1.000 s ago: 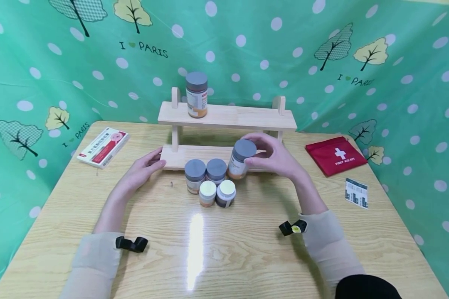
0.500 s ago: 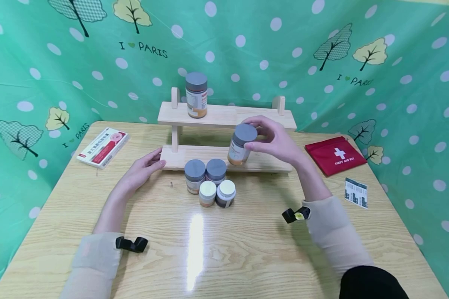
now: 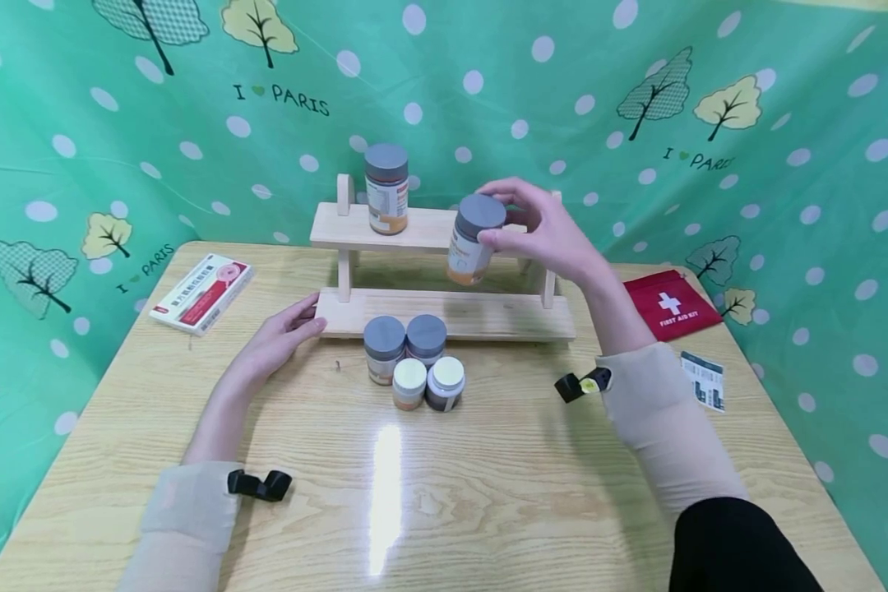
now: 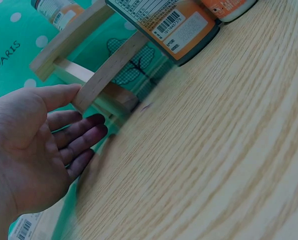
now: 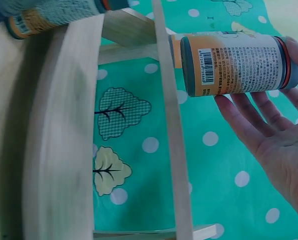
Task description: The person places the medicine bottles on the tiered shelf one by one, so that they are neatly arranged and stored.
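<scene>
My right hand (image 3: 543, 230) holds a grey-capped pill bottle (image 3: 468, 251) near its cap, in front of the upper board of a two-tier wooden shelf (image 3: 514, 316). In the right wrist view that bottle (image 5: 233, 65) lies sideways across the picture, its orange-and-white label showing. My left hand (image 3: 277, 339) is at the left end of the lower board. Its thumb touches the board's end in the left wrist view, with the other fingers (image 4: 81, 142) loosely bent. Another grey-capped bottle (image 3: 387, 197) stands on the upper board's left side.
Before the shelf stand two grey-capped bottles (image 3: 384, 349) and two small white-capped bottles (image 3: 445, 382). A white-and-red medicine box (image 3: 203, 293) lies at the left; a red first aid pouch (image 3: 669, 308) and a printed packet (image 3: 703, 382) lie at the right. Patterned green cloth (image 3: 444, 90) hangs behind.
My right hand has lifted the pill bottle from beside the bottle group, up past the lower board to the upper board's height. My left hand has stayed at the shelf's end.
</scene>
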### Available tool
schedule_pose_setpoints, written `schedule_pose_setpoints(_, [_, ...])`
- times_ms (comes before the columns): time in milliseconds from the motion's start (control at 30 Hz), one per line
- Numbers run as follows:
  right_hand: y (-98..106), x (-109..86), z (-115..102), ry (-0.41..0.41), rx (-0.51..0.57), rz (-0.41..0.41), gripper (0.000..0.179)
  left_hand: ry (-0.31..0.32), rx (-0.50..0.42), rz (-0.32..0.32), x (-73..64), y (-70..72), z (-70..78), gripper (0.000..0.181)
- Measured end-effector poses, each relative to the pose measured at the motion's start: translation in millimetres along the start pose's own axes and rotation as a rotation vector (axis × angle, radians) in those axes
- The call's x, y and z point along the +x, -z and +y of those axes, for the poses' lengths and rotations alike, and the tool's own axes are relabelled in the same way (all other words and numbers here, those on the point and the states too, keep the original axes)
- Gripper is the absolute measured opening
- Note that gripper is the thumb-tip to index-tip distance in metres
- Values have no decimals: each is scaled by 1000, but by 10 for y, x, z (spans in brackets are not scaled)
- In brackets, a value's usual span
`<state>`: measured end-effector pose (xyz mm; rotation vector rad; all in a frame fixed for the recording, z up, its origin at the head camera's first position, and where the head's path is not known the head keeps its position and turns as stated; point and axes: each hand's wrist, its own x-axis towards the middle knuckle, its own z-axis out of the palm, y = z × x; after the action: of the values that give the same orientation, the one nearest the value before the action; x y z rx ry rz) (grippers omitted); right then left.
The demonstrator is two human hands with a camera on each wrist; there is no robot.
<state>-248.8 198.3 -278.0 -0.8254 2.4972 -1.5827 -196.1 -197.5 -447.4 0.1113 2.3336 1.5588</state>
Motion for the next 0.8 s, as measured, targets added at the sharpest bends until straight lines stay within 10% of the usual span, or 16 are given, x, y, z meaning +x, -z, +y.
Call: schedule_pose_setpoints(800, [182, 585, -53, -131, 10, 55, 52, 8, -3, -6, -14, -4, 25, 76])
